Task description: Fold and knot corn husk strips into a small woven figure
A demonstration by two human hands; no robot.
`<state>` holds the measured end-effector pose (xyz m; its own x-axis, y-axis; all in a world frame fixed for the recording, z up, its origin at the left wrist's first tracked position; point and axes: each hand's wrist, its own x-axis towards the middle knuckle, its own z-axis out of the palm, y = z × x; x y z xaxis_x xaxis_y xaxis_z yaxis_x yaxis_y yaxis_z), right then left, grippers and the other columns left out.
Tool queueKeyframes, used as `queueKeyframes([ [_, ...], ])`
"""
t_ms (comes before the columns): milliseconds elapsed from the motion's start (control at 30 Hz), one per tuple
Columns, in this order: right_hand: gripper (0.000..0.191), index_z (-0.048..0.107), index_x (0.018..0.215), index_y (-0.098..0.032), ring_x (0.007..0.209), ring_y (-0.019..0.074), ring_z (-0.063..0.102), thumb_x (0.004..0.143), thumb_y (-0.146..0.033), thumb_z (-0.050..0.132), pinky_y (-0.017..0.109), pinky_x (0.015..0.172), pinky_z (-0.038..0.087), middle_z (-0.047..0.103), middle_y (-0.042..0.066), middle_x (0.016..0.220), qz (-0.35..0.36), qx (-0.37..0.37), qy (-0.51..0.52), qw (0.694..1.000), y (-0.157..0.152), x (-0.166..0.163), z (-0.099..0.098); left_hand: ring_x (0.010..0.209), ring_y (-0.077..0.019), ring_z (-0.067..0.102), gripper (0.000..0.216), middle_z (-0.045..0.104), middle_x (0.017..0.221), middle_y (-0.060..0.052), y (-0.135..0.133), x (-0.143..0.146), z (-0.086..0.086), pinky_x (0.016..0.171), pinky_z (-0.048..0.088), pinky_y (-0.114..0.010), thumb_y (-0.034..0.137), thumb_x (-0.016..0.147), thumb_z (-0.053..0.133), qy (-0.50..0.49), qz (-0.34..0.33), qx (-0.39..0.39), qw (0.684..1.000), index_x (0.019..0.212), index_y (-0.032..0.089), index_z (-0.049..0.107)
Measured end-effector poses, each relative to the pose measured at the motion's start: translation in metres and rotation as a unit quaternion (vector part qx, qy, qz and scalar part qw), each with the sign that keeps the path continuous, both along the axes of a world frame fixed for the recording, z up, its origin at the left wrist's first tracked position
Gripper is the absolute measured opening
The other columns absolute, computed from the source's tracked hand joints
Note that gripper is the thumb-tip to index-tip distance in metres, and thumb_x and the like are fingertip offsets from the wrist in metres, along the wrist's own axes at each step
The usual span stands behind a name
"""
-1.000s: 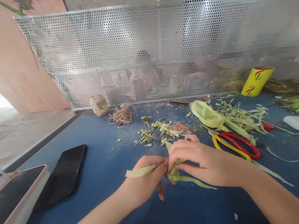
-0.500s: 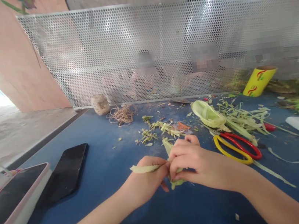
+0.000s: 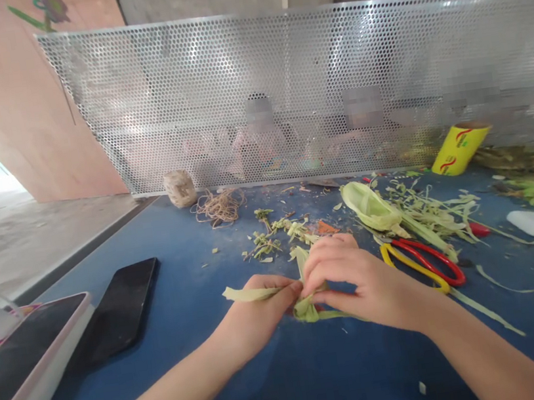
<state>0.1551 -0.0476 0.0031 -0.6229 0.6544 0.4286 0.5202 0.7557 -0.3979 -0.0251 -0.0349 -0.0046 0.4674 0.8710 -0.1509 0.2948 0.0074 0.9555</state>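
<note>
Pale green strips of corn husk (image 3: 306, 310) are gathered between my two hands above the blue table. My left hand (image 3: 262, 303) is closed in a pinch on them, and one strip end sticks out leftward over its thumb. From the right, my right hand (image 3: 344, 275) pinches the same husk with curled fingers, its fingertips close to the left ones. The folded lower part hangs below the fingers; the grip itself is partly hidden. Just beyond lie small knotted husk pieces (image 3: 295, 228). Scissors (image 3: 425, 264) with red and yellow handles rest right of my right hand.
A husk-wrapped cob (image 3: 372, 208) and shredded strips (image 3: 431, 203) lie at the back right, near a yellow roll (image 3: 461, 149). Tangled twine (image 3: 219, 206) and a cord spool (image 3: 179, 189) stand back left. A black phone (image 3: 118, 307) lies left. A perforated metal screen (image 3: 233, 99) borders the table, people behind it.
The husk bundle between my fingers has turned, and its folded lower part now shows more, with a strip pointing right. Both hands keep their pinch; the view has tilted slightly.
</note>
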Motion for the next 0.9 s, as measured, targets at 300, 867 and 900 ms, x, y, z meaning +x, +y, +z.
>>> queueKeyframes([
  [300,0.017,0.060,0.095,-0.027,0.104,0.0226,0.044,0.078,-0.028,0.056,0.042,0.089,0.028,0.051,0.005,0.114,-0.083,0.140,0.001,0.987,-0.009,0.001,0.001,0.074,-0.0190,0.059,0.022,0.069,0.072,-0.007,0.003,-0.002,-0.005,0.069,0.042,-0.026,0.030,0.073,0.057,-0.088,0.085,-0.020,0.992,0.073,0.013,0.071],
  [867,0.022,0.061,0.069,-0.016,0.042,0.0067,0.043,0.080,-0.032,0.049,0.019,0.043,0.034,0.052,-0.003,0.050,-0.119,-0.343,0.207,0.908,0.000,-0.036,-0.024,0.058,-0.0141,0.058,0.030,0.067,0.067,-0.004,0.003,0.001,0.001,0.057,0.045,-0.025,0.040,0.077,0.056,-0.311,0.074,-0.091,0.943,0.077,0.013,0.067],
  [900,0.022,0.061,0.069,-0.016,0.044,0.0073,0.044,0.079,-0.032,0.051,0.020,0.045,0.035,0.053,-0.002,0.051,-0.134,-0.326,0.212,0.912,0.000,-0.036,-0.024,0.061,-0.0143,0.059,0.026,0.068,0.069,-0.004,0.003,0.001,0.001,0.060,0.046,-0.025,0.038,0.075,0.059,-0.314,0.081,-0.086,0.942,0.077,0.013,0.067],
])
